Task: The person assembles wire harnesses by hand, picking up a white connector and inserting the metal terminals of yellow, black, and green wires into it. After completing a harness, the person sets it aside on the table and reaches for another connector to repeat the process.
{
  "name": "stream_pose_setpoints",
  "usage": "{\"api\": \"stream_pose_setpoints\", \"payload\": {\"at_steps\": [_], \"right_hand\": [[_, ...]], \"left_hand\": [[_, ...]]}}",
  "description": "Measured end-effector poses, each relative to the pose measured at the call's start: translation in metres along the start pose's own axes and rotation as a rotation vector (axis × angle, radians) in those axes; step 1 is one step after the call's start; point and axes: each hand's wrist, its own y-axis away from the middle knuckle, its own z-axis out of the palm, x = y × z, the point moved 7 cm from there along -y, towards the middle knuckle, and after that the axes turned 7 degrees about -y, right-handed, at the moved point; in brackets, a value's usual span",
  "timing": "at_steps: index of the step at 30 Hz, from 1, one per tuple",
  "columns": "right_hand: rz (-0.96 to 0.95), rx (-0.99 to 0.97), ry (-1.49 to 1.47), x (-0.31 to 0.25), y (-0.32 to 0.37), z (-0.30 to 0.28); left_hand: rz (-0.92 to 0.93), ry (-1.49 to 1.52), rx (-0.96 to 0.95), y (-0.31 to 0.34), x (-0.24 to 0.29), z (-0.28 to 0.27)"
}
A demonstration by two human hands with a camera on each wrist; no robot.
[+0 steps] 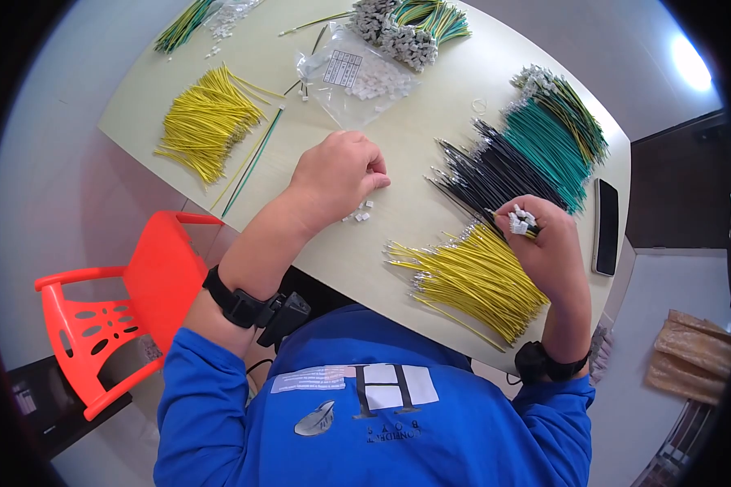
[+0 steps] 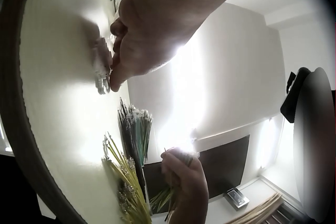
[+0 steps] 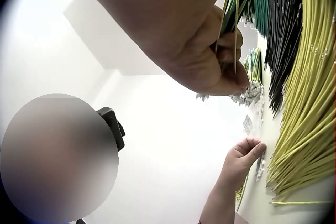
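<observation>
My right hand [image 1: 548,247] grips a small bundle of wires whose white connectors [image 1: 521,219] show above the fist. Green and yellow lengths of these wires [image 3: 242,3] run out of the fist in the right wrist view. My left hand [image 1: 337,174] is low over the table, thumb and forefinger tips together. Small loose white connectors [image 1: 361,214] lie beside it. In the left wrist view its fingertips are right at some white connectors [image 2: 102,85]; I cannot tell whether they pinch one.
Yellow wires [image 1: 471,280], black wires [image 1: 503,170] and green wires [image 1: 548,146] lie in piles at right, beside a phone [image 1: 606,227]. Another yellow pile [image 1: 211,122] is at left. A clear bag [image 1: 357,77] of connectors lies at the back. A red chair [image 1: 150,292] stands left.
</observation>
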Motion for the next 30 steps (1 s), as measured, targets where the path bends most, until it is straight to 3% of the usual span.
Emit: {"api": "stream_pose_setpoints", "payload": {"at_steps": [3,8,11,12,15,24,30], "right_hand": [[0.136,-0.055,-0.117,0.004,0.002,0.014],[0.107,-0.085,-0.140,0.007,0.002,0.030],[0.031,-0.042,-0.121,0.005,0.000,0.031],[0.034,-0.042,-0.119,0.005,0.001,0.032],[-0.030,-0.007,-0.104,0.003,0.000,0.031],[0.008,0.000,-0.161,0.008,0.000,0.034],[-0.070,0.013,-0.159,0.003,0.000,0.033]], "left_hand": [[0.037,0.011,0.025,0.001,0.002,0.002],[0.075,0.009,0.092,0.000,0.005,0.002],[-0.095,0.627,-0.039,0.000,0.007,0.017],[-0.094,0.631,-0.041,0.001,0.012,0.021],[-0.019,1.127,-0.050,0.002,0.033,0.039],[0.007,1.213,-0.197,0.007,0.050,0.055],[0.010,1.317,-0.215,0.008,0.050,0.058]]}}
